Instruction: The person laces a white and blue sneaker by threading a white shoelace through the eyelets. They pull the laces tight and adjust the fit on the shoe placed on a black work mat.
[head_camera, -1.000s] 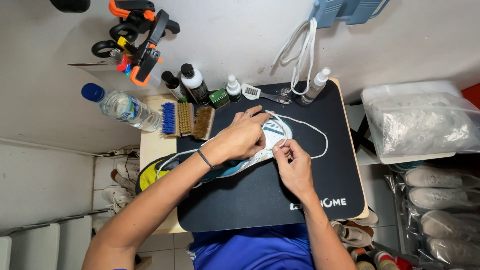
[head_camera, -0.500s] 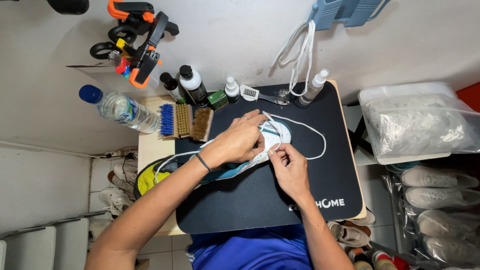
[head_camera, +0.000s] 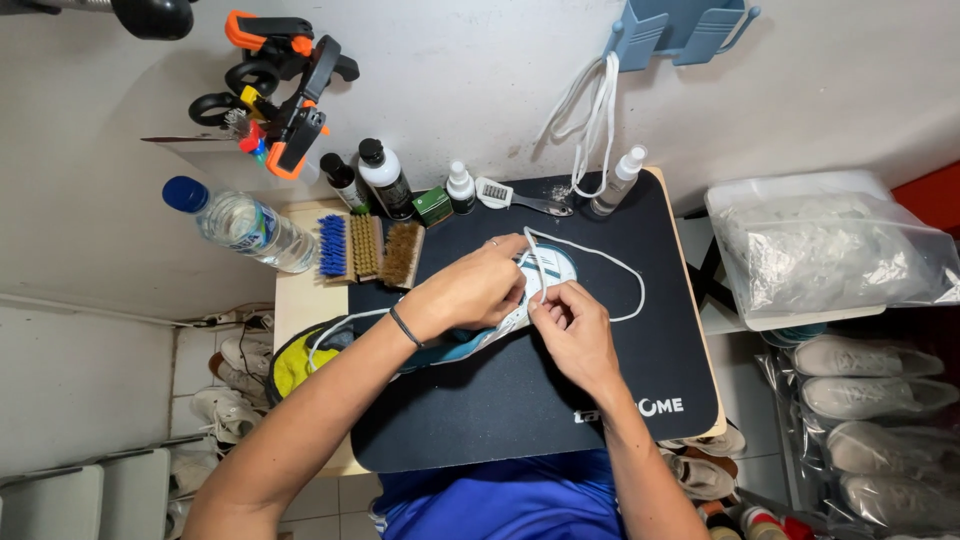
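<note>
Head view: left hand (head_camera: 470, 292) presses down on sneaker (head_camera: 500, 325) lying on bench mat (head_camera: 520, 400); right hand (head_camera: 572, 325) fingers pinch white lace (head_camera: 610, 262) at eyelets; lacing seems partway, long loop slack beyond fingers, ends untied

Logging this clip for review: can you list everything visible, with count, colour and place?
shoe: one, white and blue, on the mat under both hands
lace: one, white, looping right of the shoe
mat: one, black, covering the table
brushes: three, blue, tan and brown bristles, mat's left edge
water bottle: one, clear, blue cap, left of the brushes
small bottles: about five, dark and white, along the wall
clamps: several, orange and black, upper left
plastic bag: one, clear, in a bin at right
left hand: resting on the shoe
right hand: fingers pinching the lace
</note>
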